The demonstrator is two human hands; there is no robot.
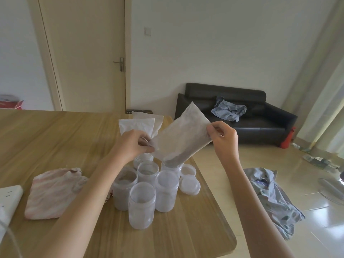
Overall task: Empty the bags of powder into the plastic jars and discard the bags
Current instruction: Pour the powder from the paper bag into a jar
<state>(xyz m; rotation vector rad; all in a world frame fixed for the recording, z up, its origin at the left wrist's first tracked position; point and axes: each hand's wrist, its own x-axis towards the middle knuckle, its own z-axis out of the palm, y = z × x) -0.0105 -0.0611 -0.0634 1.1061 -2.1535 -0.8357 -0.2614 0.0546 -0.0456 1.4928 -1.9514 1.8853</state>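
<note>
A translucent bag of brownish powder (183, 135) is tilted mouth-down over a clear plastic jar (172, 167) at the back right of the jar cluster. My left hand (133, 144) pinches the bag's lower left edge, and my right hand (222, 137) pinches its right edge higher up. Dark powder is gathered at the bag's mouth, inside the jar's rim. Several more open jars (142, 207) stand in front; one on the left (123, 190) holds powder. More bags (137, 124) lie behind my left hand.
Two white lids (189, 184) lie right of the jars near the wooden table's (195, 229) right edge. A pink cloth (54, 192) and a white power strip (8, 200) sit at the left. Clothes lie on the floor (273, 200) and black sofa (251, 118).
</note>
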